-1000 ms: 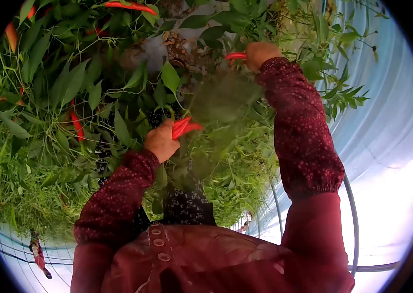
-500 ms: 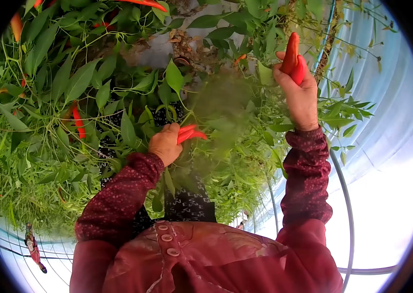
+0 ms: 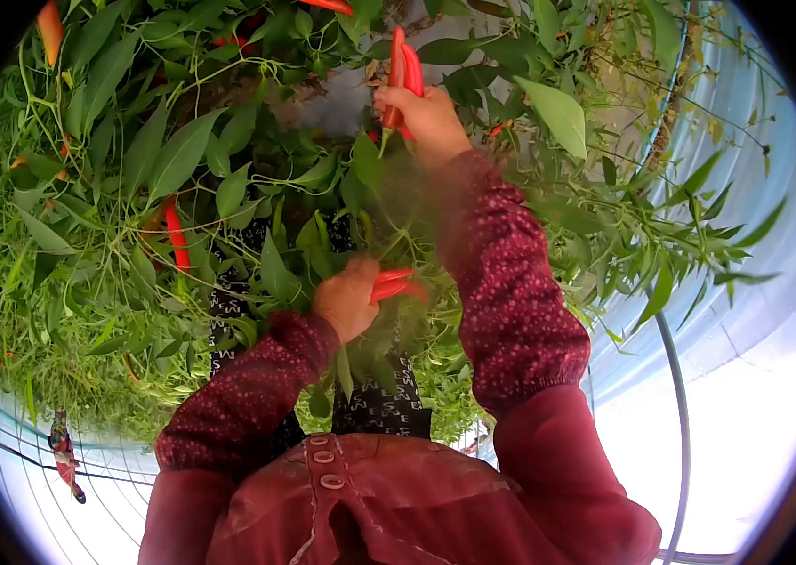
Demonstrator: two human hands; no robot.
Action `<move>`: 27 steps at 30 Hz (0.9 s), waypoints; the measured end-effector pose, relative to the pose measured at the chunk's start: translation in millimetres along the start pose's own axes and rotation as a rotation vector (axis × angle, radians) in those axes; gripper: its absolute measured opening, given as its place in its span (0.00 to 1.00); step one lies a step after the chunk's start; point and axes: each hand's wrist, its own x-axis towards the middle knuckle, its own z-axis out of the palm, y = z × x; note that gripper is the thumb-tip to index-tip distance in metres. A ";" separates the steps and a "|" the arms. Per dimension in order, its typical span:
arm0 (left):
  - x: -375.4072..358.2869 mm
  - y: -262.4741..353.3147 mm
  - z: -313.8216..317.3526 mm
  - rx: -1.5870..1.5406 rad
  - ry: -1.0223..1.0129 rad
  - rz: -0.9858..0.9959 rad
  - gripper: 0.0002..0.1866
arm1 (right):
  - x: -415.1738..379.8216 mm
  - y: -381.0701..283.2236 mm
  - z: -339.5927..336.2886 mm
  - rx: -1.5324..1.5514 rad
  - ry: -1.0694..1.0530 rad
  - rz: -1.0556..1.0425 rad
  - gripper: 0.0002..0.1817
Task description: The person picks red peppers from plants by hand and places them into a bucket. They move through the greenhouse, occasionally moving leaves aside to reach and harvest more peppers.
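My left hand (image 3: 347,299) is closed around several red chili peppers (image 3: 394,282), whose tips stick out to the right, low among the leaves. Higher up, my right hand (image 3: 431,122) grips red chili peppers (image 3: 405,71) that point upward, their green stems hanging below the fingers. Another red chili (image 3: 176,235) hangs on the plant to the left of my left hand. Broad green leaves (image 3: 186,155) surround both hands. A smeared patch on the lens blurs the area between them.
More chilies hang at the upper left, one of them orange-red (image 3: 49,33). A grey hose or pipe (image 3: 675,414) curves down the right side, near translucent plastic sheeting (image 3: 746,217). Dense green foliage (image 3: 59,311) fills the left. Leafy stems (image 3: 680,226) reach out at right.
My right hand has moved left, toward the middle of the plant, still holding red chilies. My left hand keeps its grip and appears slightly lower and further right.
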 end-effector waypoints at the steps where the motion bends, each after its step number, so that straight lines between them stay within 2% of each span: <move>1: -0.8 1.9 -1.5 0.024 -0.002 -0.015 0.16 | 34.0 32.5 -1.4 -0.005 0.160 0.109 0.12; 2: -1.7 -1.0 2.7 0.030 0.003 -0.021 0.16 | 50.4 55.7 -5.4 -0.063 0.209 0.178 0.13; 3: -2.8 -6.0 7.8 0.022 0.056 0.056 0.17 | 64.3 73.7 -8.0 -0.120 0.255 0.248 0.14; 4: -2.8 -11.2 11.5 0.017 0.107 0.133 0.17 | 75.1 91.0 -9.2 -0.109 0.244 0.247 0.14; 6: -4.2 -12.9 11.8 0.040 0.101 0.144 0.17 | 81.9 113.7 -7.4 -0.166 0.188 0.375 0.18; 8: -0.2 -15.0 16.6 0.052 0.086 0.152 0.16 | 93.3 140.5 -6.7 -0.146 0.140 0.370 0.20; 10: -0.8 -17.7 21.6 0.070 0.066 0.146 0.16 | 112.4 178.2 -0.5 0.182 0.147 0.515 0.16; 11: -2.4 -18.8 22.3 0.070 0.058 0.138 0.16 | 105.7 177.1 6.4 0.187 0.145 0.525 0.16; 13: -1.7 -17.3 20.4 0.046 0.106 0.195 0.16 | 81.7 149.7 21.3 0.649 0.188 0.311 0.12; 14: -1.9 -15.8 19.2 0.051 0.108 0.198 0.16 | 71.0 139.0 22.3 0.652 0.186 0.306 0.12; 16: -0.5 -13.1 17.1 0.036 0.053 0.127 0.15 | 51.6 115.1 23.3 0.671 0.170 0.083 0.10; 17: 2.9 -10.3 15.4 0.047 0.065 0.121 0.15 | 42.6 102.9 22.9 0.677 0.154 0.078 0.10; 19: -2.0 -12.2 9.5 0.017 0.037 0.150 0.16 | 21.8 92.4 39.0 0.425 0.108 -0.035 0.12; 20: -9.6 -13.4 10.0 0.025 0.039 0.098 0.16 | 8.9 85.7 49.9 0.289 0.074 -0.190 0.13; 22: -4.1 -12.5 6.2 -0.018 0.033 0.067 0.17 | -3.1 72.0 61.4 0.248 0.062 -0.341 0.13; 25: -8.3 -6.4 -3.9 -0.124 0.095 -0.005 0.20 | -18.8 57.0 47.3 0.274 0.068 -0.369 0.14; 26: -9.9 -6.0 -7.3 -0.123 0.099 -0.003 0.20 | -27.3 54.4 41.0 0.006 0.100 -0.525 0.14; 27: -11.4 -6.2 -11.0 -0.188 0.218 -0.031 0.18 | -34.2 52.2 38.0 -0.266 0.126 -0.679 0.15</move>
